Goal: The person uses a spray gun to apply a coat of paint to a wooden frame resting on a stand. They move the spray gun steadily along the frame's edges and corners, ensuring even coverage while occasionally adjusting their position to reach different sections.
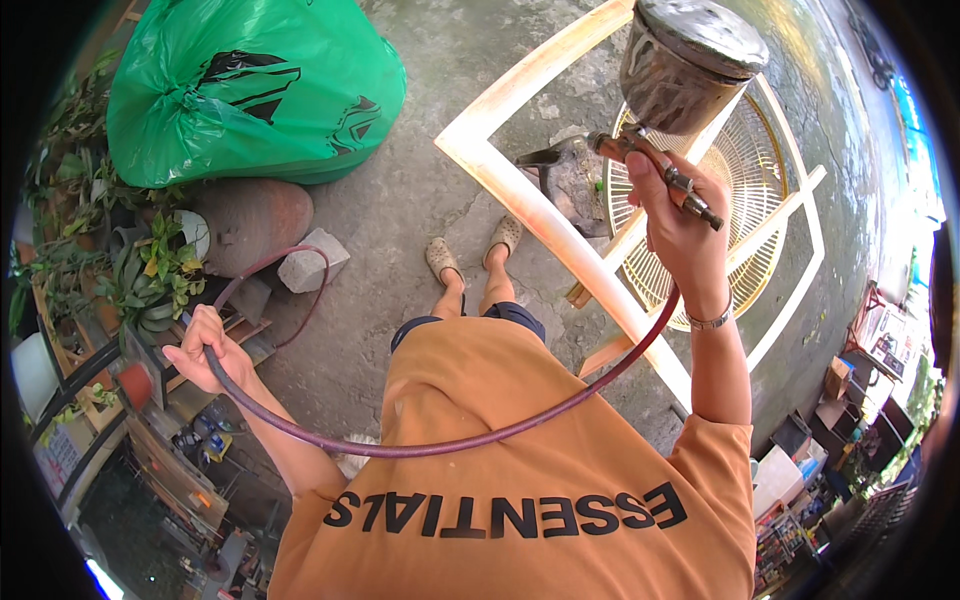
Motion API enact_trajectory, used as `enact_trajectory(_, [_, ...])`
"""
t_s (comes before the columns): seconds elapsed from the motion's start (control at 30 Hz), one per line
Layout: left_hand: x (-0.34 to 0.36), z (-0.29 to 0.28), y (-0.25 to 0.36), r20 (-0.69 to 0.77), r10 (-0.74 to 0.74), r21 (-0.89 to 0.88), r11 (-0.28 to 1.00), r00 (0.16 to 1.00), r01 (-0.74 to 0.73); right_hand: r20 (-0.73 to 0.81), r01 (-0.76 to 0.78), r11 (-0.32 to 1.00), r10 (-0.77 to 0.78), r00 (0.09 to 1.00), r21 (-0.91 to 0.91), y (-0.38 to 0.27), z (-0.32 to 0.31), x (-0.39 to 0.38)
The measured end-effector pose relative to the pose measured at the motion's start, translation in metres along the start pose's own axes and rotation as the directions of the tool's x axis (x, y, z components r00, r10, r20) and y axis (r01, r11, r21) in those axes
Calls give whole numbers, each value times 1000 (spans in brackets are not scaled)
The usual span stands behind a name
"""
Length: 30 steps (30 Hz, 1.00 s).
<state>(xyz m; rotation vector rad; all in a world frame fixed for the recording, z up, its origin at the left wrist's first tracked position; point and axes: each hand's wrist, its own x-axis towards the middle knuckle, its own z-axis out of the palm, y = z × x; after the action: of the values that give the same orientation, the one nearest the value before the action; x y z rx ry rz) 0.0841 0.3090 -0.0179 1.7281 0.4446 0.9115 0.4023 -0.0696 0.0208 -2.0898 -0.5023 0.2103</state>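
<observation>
My right hand [682,235] is closed around a metal spray gun [640,150] with a dull, smeared silver cup [685,75] on top. My left hand [208,348] grips a purplish rubber hose [440,445], which loops at the left and sags across my body toward the right side. Beneath the gun lies a pale wooden frame [475,115] with crossed slats at the right. A round gold wire-grille fan [760,190] shows through the frame, with a dark metal piece [545,172] beside it, partly hidden.
A green plastic bag [250,90] sits at upper left by a rusty cylinder [255,215], a concrete block [310,260] and potted plants [150,290]. My feet in clogs stand on cracked concrete [410,200]. Clutter [790,480] lines the right and lower-left edges.
</observation>
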Motion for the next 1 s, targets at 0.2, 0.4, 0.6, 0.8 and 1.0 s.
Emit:
enact_trajectory(0.2, [0, -3, 2, -14, 4, 10, 1000, 1000, -4, -198, -76, 994, 58, 979, -85, 10, -8, 9])
enact_trajectory(0.4, [4, -3, 6, -9, 10, -13, 1000, 1000, -11, 13, -163, 986, 163, 987, 44, -3, -12, -8])
enact_trajectory(0.6, [11, 8, 11, -7, 11, 6, 1000, 1000, -11, 218, 9, 1000, -9, 976, 1, -9, -9, -17])
enact_trajectory(0.8, [14, 14, 18, -13, 25, 15, 1000, 1000, -25, 95, 12, 1000, -11, 995, -7, 10, -14, 10])
enact_trajectory(1.0, [16, 17, 27, -2, 59, 61, 996, 998, -58, 6, -44, 996, 44, 999, 82, 35, -27, 41])
